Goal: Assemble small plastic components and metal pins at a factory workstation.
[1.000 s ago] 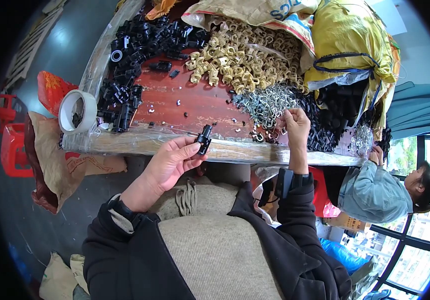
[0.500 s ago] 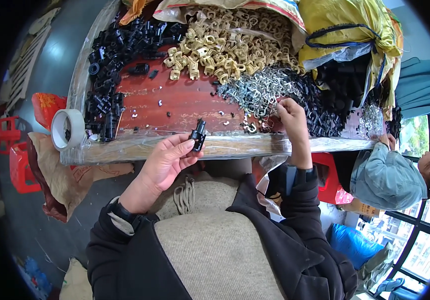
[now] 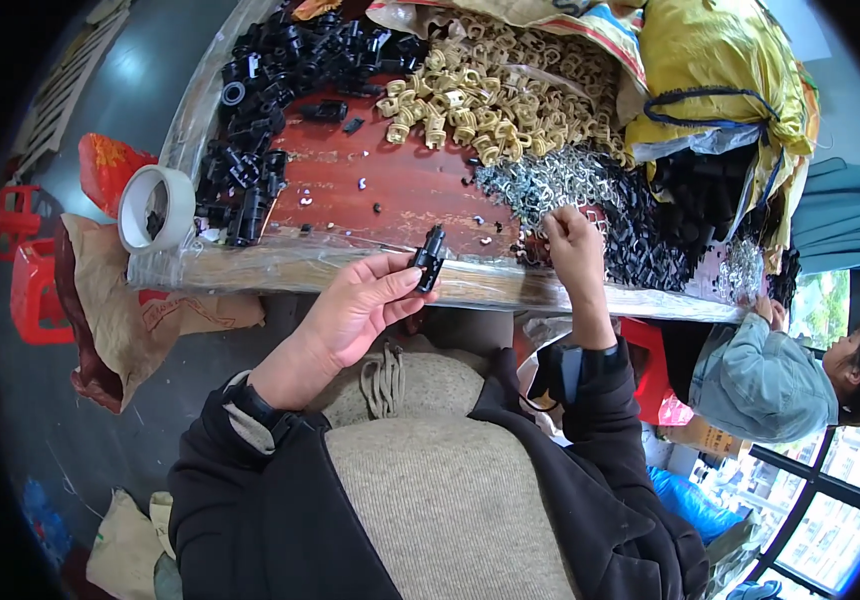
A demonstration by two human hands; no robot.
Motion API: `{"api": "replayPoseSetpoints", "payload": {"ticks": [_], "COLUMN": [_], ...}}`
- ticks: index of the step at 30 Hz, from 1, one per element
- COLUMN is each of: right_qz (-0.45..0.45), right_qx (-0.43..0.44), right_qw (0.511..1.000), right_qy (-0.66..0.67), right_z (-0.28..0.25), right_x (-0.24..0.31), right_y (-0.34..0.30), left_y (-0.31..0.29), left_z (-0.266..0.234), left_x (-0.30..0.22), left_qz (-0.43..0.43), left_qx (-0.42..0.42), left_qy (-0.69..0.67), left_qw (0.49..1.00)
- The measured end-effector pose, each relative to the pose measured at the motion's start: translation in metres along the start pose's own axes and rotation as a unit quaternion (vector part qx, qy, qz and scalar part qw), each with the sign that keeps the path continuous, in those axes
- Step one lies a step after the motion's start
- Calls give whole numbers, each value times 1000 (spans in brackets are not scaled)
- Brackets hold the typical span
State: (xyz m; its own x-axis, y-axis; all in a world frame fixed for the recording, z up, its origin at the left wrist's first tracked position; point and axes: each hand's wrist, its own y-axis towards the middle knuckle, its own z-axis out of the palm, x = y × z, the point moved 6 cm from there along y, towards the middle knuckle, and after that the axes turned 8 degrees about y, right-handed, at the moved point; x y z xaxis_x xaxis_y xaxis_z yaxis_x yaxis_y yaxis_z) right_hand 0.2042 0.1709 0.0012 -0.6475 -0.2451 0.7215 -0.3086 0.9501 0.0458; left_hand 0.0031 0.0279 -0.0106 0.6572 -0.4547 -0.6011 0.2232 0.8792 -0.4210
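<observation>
My left hand (image 3: 370,305) is closed round a small black plastic fitting (image 3: 431,262), gripped between thumb and fingers just above the table's near edge. The fitting's narrower end points up and away from me. Over the near side of a heap of small silvery metal clips (image 3: 535,186) is my right hand (image 3: 578,248), its fingers curled and pressed together. Whatever those fingertips may hold is hidden. Beyond the clips lies a large pile of cream-coloured plastic parts (image 3: 505,105). Small black pieces (image 3: 650,245) are heaped to the right of my right hand.
Black fittings (image 3: 260,125) cover the left side of the red table (image 3: 335,205). A tape roll (image 3: 182,208) stands at its near left corner. A yellow sack (image 3: 710,85) sits at the far right. Another person (image 3: 765,370) works at the right end. Red stools (image 3: 40,295) are left.
My view has shifted, so the table sits further right in it. My right hand has moved leftward along the clip heap, its fingers curled tighter. The left hand still holds the black fitting.
</observation>
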Motion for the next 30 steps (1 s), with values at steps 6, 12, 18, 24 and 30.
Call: {"api": "replayPoseSetpoints", "payload": {"ticks": [6, 12, 18, 24, 30], "right_qz": [59, -42, -273, -285, -304], "right_qx": [88, 137, 76, 16, -35], "right_qw": [924, 874, 921, 930, 935], "right_qy": [368, 464, 267, 229, 181], "right_z": [21, 46, 43, 36, 25], "right_x": [32, 97, 130, 123, 113], "right_y": [-14, -38, -50, -57, -60], "left_y": [-8, -10, -9, 0, 10], "left_z": [-9, -1, 5, 13, 17], "left_x": [-5, -7, -4, 3, 10], "left_qz": [20, 9, -6, -17, -28], "left_qx": [3, 24, 40, 47, 37], "left_qy": [-25, -39, -18, -22, -16], "left_qw": [999, 999, 999, 999, 999]}}
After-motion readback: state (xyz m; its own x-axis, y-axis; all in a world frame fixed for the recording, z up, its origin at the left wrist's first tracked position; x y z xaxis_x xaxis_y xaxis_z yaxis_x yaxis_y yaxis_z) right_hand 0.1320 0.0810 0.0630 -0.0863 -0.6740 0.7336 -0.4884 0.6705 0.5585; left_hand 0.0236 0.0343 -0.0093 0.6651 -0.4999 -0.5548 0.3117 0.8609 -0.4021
